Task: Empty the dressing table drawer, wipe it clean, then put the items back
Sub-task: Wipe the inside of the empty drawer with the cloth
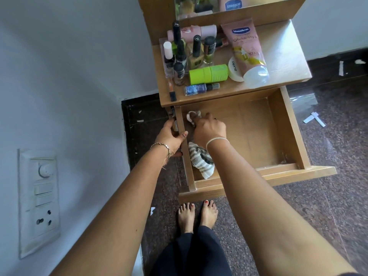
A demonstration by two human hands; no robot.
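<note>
Inside the drawer (289,127), the right grip (209,129), arm outstretched, was clamped on a striped cloth (201,163) near the back-left corner; the left grip (171,139) clasped the drawer's left wall.

soft daylight, glare on tabletop (286,42), wide-angle bending at edges

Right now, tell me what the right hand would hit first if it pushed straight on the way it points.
The right hand, gripping the cloth, points toward the drawer's left wall near its back corner. It would likely meet that wall first, though depth is unclear.
</note>
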